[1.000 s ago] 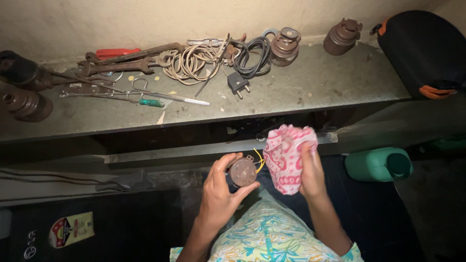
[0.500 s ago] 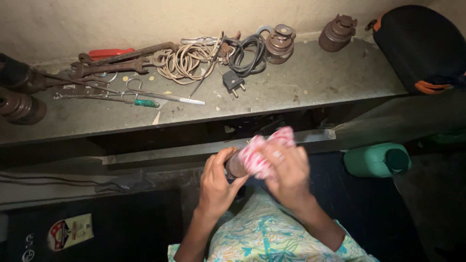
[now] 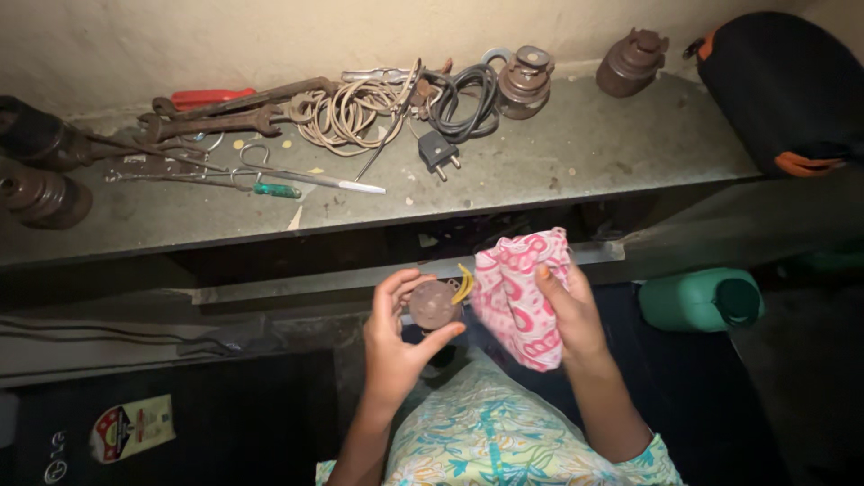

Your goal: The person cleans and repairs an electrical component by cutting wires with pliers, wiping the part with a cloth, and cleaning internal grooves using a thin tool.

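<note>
A brown round part (image 3: 435, 304) is gripped between the thumb and fingers of the left hand (image 3: 396, 346), face up. Just right of those fingers, a pink cloth (image 3: 519, 297) is clutched in the right hand (image 3: 567, 315) (yellow wires between). Beyond, tools (image 3: 225, 121) are spread on a shelf (image 3: 576, 166).

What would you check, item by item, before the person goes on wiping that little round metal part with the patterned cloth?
1. Left hand grips the round brown part at its sides: ok.
2. Right hand holds the pink-and-white cloth: ok.
3. Cloth is apart from the part, not touching it: ok.
4. Yellow wire at the part stays out from under the fingers: ok.
5. Part's face is clean: cannot tell, too dim.
6. Shelf has a bare spot near the black plug for setting the part down: ok.
</note>
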